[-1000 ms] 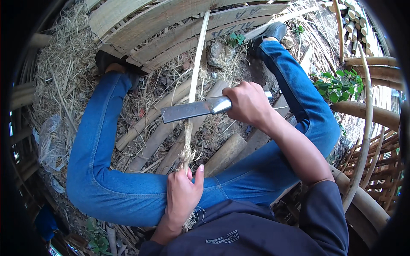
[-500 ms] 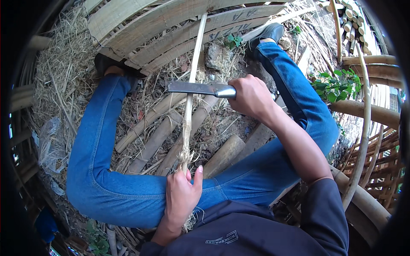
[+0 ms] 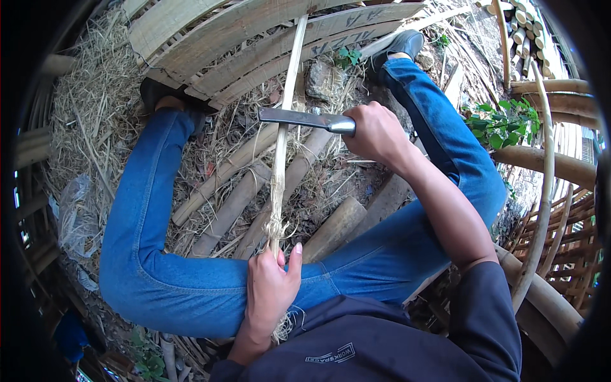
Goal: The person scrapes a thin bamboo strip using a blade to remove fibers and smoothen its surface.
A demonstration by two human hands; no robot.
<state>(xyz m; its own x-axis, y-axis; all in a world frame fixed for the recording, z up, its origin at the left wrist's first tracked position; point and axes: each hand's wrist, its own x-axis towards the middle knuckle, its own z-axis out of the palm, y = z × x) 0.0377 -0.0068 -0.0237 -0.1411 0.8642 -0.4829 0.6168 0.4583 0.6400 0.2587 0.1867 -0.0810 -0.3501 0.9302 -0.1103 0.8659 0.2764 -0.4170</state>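
Close to my lap, my left hand (image 3: 273, 285) is closed round the near end of a long, pale split-bamboo strip (image 3: 279, 178). Shaved fibres curl from the strip just beyond my fingers, and its far end leans against wooden slats. In my right hand (image 3: 379, 137) is a knife, its handle mostly hidden by my fist. The knife's flat, dark blade (image 3: 296, 119) points left and lies across the strip, about midway along its far half. Frayed fibres (image 3: 284, 328) hang below my left hand.
Ahead stands a panel of wooden slats (image 3: 254, 44). Bamboo pieces (image 3: 232, 216), a stone (image 3: 324, 81) and dry shavings lie between my legs. A clear plastic bag (image 3: 77, 216) is at left. At right are bamboo poles (image 3: 541, 165), a leafy plant (image 3: 506, 124) and stacked bamboo (image 3: 525, 32).
My right hand and the knife have shifted slightly away from me and to the right, the blade now crossing the strip farther up. My left hand stays in place.
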